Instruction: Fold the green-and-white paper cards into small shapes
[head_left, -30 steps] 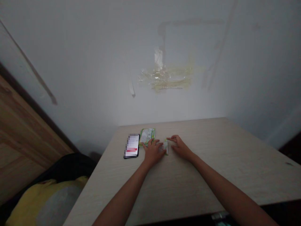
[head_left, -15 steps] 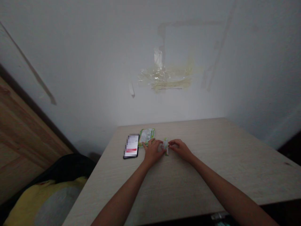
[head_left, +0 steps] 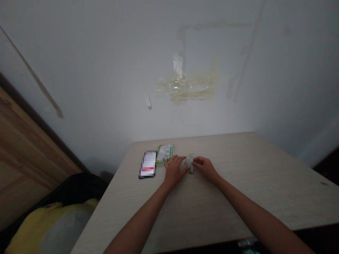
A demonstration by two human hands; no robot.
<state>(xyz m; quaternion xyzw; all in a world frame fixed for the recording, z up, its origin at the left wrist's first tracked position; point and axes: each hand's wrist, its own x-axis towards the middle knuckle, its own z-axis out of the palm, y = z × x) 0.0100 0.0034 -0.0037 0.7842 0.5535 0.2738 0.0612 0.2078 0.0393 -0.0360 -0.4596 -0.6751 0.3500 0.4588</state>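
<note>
Both my hands meet at the far middle of a pale wooden table (head_left: 238, 197). Between them is a small whitish-green packet (head_left: 189, 163). My left hand (head_left: 174, 170) has its fingers closed on the packet's left side. My right hand (head_left: 205, 167) pinches its right side. The packet is small and dim, so its print is unreadable. Just left of my left hand lies a flat green and white packet (head_left: 165, 153), and beside that a phone (head_left: 148, 164) with its screen lit.
A white wall with old tape remains (head_left: 188, 86) stands right behind the table. To the left are a wooden panel (head_left: 23, 155) and a yellow and grey cushion or bag (head_left: 50, 225) on something dark below the table's left edge.
Both hands and the small packet have shifted slightly to the right. My right hand's fingers have closed in from a looser spread to a pinch on the packet.
</note>
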